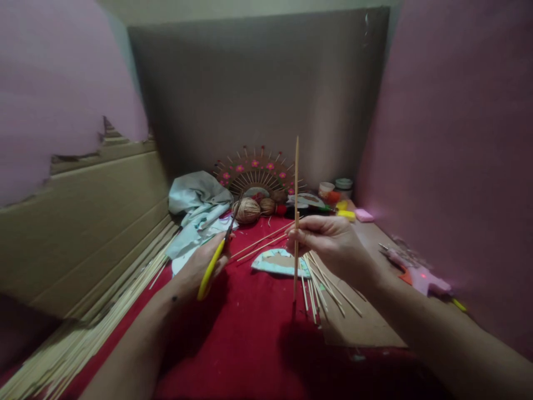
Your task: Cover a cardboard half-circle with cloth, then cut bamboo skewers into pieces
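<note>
My left hand [207, 256] is closed on a pair of scissors [211, 269] with yellow handles, their dark blades pointing up and away from me. Pinched upright between the thumb and fingers of my right hand [331, 238] is a thin wooden skewer [297, 172] with a pointed top. A second, shorter stick end shows right beside it. Below and behind that hand, several loose skewers [328, 289] fan out over a cardboard piece [366, 328]. A half-round piece with a pale blue patterned edge [266, 269] lies on the red cloth [245, 344].
A decorated stick fan [255, 165] stands at the back behind balls of twine [247, 211]. Pale cloth [200, 191] is heaped at back left, above a long bundle of sticks [95, 333]. A pink glue gun [425, 278] lies at right. Cardboard walls [266, 83] enclose the space.
</note>
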`<state>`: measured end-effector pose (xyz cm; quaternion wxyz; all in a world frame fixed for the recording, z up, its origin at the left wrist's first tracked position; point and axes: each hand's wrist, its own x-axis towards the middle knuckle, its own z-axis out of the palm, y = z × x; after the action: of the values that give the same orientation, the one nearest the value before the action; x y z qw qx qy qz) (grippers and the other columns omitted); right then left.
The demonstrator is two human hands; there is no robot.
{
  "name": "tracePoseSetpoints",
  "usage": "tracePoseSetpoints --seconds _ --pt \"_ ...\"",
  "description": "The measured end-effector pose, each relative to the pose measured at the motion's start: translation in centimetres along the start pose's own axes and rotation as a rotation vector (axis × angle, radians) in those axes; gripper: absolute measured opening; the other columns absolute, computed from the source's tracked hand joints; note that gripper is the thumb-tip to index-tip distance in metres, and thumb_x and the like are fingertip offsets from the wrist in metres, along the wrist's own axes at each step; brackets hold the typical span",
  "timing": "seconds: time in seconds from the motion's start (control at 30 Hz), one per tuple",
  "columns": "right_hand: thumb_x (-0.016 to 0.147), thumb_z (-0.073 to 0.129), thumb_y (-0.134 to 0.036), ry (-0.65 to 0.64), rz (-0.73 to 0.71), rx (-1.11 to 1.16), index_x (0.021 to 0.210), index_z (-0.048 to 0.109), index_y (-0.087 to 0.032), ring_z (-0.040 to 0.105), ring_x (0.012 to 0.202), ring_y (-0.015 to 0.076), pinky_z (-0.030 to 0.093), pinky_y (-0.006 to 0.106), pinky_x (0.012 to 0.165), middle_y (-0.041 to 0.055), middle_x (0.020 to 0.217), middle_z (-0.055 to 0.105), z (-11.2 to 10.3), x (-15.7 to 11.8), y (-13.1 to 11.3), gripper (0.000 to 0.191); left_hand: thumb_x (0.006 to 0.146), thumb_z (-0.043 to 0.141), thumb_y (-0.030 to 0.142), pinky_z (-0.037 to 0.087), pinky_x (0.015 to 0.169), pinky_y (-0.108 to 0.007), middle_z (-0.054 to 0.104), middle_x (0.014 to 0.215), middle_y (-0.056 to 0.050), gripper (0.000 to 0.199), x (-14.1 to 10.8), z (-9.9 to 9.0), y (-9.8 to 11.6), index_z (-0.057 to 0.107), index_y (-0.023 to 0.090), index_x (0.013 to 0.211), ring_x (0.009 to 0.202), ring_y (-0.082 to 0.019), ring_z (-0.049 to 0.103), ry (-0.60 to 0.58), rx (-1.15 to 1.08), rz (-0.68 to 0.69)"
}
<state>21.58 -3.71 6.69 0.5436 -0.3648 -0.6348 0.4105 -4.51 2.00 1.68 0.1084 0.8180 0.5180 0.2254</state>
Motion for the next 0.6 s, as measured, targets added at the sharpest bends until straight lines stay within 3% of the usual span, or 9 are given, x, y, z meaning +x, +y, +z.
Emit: tracePoseSetpoints --seconds 0.07,0.17,0.3,0.4,0.6 --pt "0.073 0.070 -0.033 -0.074 0.082 0.062 0.065 0.067 -0.014 0.061 0.052 0.0118 0.052 0.025 0.052 0.0022 0.057 0.065 -0.5 0.1 -0.4 0.020 0.084 0.038 0.034 0.047 0.067 -0.027 0.057 0.083 -0.003 0.018 -0.3 -0.4 0.0 0.048 0.021 0.092 0.072 -0.016 0.053 -0.021 -0.101 0.055" --pt "0.070 0.073 -0.036 -0.248 0.213 0.140 0.066 0.067 -0.013 0.064 0.050 0.0141 0.054 0.026 0.050 0.0044 0.057 0.067 -1.3 0.0 -0.8 0.024 0.088 0.041 0.038 0.048 0.084 -0.032 0.059 0.106 -0.007 0.033 -1.2 -1.2 0.6 0.050 0.022 0.115 0.097 -0.022 0.054 -0.075 -0.228 0.081" --pt "0.071 0.074 -0.031 -0.394 0.306 0.205 0.066 0.067 -0.010 0.065 0.048 0.0137 0.053 0.023 0.047 0.0062 0.060 0.070 -2.1 -0.7 -0.6 0.022 0.092 0.042 0.034 0.038 0.103 -0.040 0.047 0.136 -0.003 0.045 -2.6 -2.2 2.2 0.040 0.033 0.137 0.122 -0.025 0.043 -0.252 -0.197 0.213" --pt "0.072 0.073 -0.026 -0.469 0.371 0.282 0.069 0.067 -0.010 0.065 0.046 0.0149 0.052 0.023 0.044 0.0067 0.060 0.070 -2.5 -1.3 -0.1 0.018 0.092 0.040 0.025 0.041 0.100 -0.038 0.049 0.133 -0.002 0.048 -3.4 -2.0 3.2 0.037 0.037 0.138 0.116 -0.023 0.048 -0.315 -0.139 0.288" --pt "0.072 0.071 -0.024 -0.618 0.419 0.366 0.070 0.068 -0.008 0.064 0.044 0.0147 0.050 0.022 0.042 0.0082 0.059 0.070 -2.5 -2.0 1.2 0.017 0.091 0.042 0.023 0.047 0.090 -0.036 0.053 0.122 -0.005 0.047 -3.7 -1.6 4.2 0.039 0.034 0.137 0.104 -0.023 0.053 -0.250 -0.129 0.315"
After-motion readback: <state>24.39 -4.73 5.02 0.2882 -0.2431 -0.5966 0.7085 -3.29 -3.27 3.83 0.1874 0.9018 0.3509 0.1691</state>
